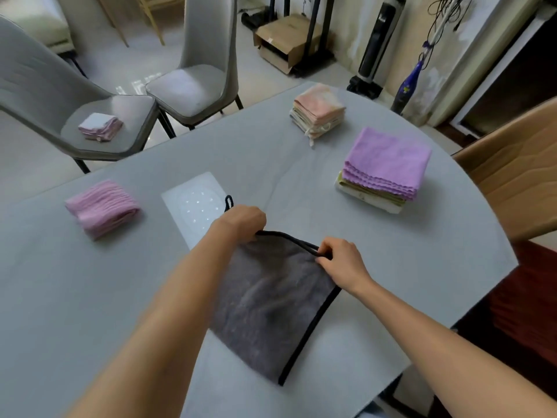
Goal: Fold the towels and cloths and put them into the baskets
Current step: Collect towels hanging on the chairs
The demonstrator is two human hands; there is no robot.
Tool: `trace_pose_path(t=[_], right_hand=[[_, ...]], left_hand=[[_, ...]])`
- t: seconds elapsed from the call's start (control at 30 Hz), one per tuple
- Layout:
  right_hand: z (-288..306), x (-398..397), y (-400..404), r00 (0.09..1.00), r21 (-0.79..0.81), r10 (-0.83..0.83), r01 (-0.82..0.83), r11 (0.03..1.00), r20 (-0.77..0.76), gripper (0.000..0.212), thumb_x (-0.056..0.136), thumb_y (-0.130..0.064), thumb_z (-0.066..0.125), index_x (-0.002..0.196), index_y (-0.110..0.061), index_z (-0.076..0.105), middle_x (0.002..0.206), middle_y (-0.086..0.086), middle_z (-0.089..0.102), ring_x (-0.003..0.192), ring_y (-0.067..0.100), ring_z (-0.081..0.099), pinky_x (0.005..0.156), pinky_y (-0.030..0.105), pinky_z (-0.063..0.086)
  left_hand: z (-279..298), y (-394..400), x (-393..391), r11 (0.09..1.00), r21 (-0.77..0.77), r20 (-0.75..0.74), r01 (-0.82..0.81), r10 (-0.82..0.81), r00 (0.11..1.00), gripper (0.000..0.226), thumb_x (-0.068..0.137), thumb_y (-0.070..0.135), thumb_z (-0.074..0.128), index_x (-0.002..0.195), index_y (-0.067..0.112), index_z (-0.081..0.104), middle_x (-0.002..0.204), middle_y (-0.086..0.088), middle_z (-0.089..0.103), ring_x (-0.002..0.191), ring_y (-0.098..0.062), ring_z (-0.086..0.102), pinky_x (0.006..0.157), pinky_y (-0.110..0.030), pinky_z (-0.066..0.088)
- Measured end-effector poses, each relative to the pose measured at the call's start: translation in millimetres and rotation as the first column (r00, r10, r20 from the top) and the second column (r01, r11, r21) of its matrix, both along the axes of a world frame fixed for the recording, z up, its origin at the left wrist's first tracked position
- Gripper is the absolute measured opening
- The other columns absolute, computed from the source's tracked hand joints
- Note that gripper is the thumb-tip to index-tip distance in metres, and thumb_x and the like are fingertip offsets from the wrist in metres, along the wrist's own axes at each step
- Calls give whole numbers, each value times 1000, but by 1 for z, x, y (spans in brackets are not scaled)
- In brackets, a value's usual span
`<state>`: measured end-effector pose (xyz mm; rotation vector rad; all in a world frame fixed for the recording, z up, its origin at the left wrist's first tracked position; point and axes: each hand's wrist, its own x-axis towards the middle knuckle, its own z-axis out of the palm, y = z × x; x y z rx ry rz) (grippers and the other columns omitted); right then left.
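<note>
Gripping the far edge of a dark grey towel [271,309] with both hands here. Left hand [241,221] has its fingers curled around the black-trimmed corner, and the little hanging loop [229,202] pokes out just past the knuckles. Right hand [340,260] is pinching the same black edge at the other corner, thumb and fingertips closed on the trim. The rest of the towel lies flat on the grey table [90,297], running from the fingers back toward the person, with the black border down its right side.

Just beyond the left fingers there's a white plate-like panel [193,203] set in the table. Further left of them sits a folded pink stack [102,208]. Well beyond the right fingers, a purple pile [388,161] rests on yellowish and white cloths, with a peach-and-cream stack [318,113] past that. Another small folded pile [101,126] sits on a grey chair [39,86] off the table's far left.
</note>
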<state>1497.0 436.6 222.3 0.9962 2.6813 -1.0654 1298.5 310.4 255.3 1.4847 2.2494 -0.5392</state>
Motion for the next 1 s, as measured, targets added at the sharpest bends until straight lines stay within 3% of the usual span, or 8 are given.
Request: trace_pose_path(t=[0.13, 0.27, 0.43, 0.57, 0.7, 0.8, 0.9, 1.0], right_hand=[[20, -4, -4, 994, 276, 98, -107, 955, 46, 10, 84, -11, 55, 86, -18, 62, 90, 7, 69, 90, 31, 59, 66, 28, 33], [51, -26, -16, 978, 537, 166, -209, 817, 129, 22, 85, -1, 42, 90, -15, 57, 92, 9, 67, 84, 32, 60, 61, 31, 31], [102, -65, -9, 976, 670, 217, -179, 720, 28, 29, 88, 9, 36, 95, -9, 57, 99, 12, 65, 90, 32, 64, 62, 33, 36], [136, -90, 9, 961, 722, 225, -41, 691, -161, 25, 91, 7, 38, 93, -4, 61, 96, 16, 63, 87, 35, 62, 61, 33, 36], [140, -89, 19, 928, 742, 294, -29, 670, -230, 19, 84, 13, 48, 86, -1, 62, 91, 17, 61, 78, 38, 61, 55, 33, 32], [121, -67, 12, 929, 748, 338, -117, 654, -151, 23, 86, 13, 44, 99, -2, 55, 91, 19, 60, 77, 40, 63, 54, 39, 40], [95, -37, 3, 899, 730, 414, -380, 568, 146, 44, 91, 6, 35, 133, -8, 40, 107, 16, 57, 90, 38, 65, 60, 40, 40], [68, -12, -9, 753, 565, 468, -657, 499, 462, 36, 92, 3, 36, 125, -10, 46, 113, 14, 54, 99, 34, 61, 66, 38, 38]], left_hand=[[30, -18, -4, 985, 146, 53, -91, 84, 995, 19, 80, 4, 55, 63, 9, 47, 85, -12, 57, 71, -34, 56, 56, -35, 40], [65, -32, -11, 961, 251, 35, -120, 114, 993, 4, 87, 8, 59, 86, 5, 60, 102, -11, 56, 88, -34, 61, 77, -43, 51], [109, -39, -20, 881, 450, -159, -147, 241, 957, 14, 93, -7, 44, 99, -3, 56, 70, -1, 29, 86, -38, 61, 71, -42, 47], [141, -36, -26, 822, 558, -270, -116, 311, 911, 19, 90, -9, 45, 100, -3, 60, 106, -16, 51, 93, -39, 61, 74, -42, 47], [142, -43, -23, 804, 586, -268, -102, 311, 912, 20, 88, -8, 48, 102, 2, 60, 109, -14, 51, 93, -36, 58, 68, -40, 43], [107, -53, -8, 815, 577, -263, -58, 252, 931, 20, 93, 0, 50, 110, 8, 55, 113, -10, 52, 101, -31, 57, 64, -37, 43], [72, -62, 17, 856, 516, -227, -43, 185, 956, 27, 90, -2, 51, 113, 10, 47, 119, -8, 56, 106, -30, 57, 63, -35, 44], [39, -67, 51, 952, 294, -173, -81, 136, 976, 30, 86, -9, 50, 110, 8, 55, 113, -8, 56, 100, -28, 58, 64, -32, 37]])
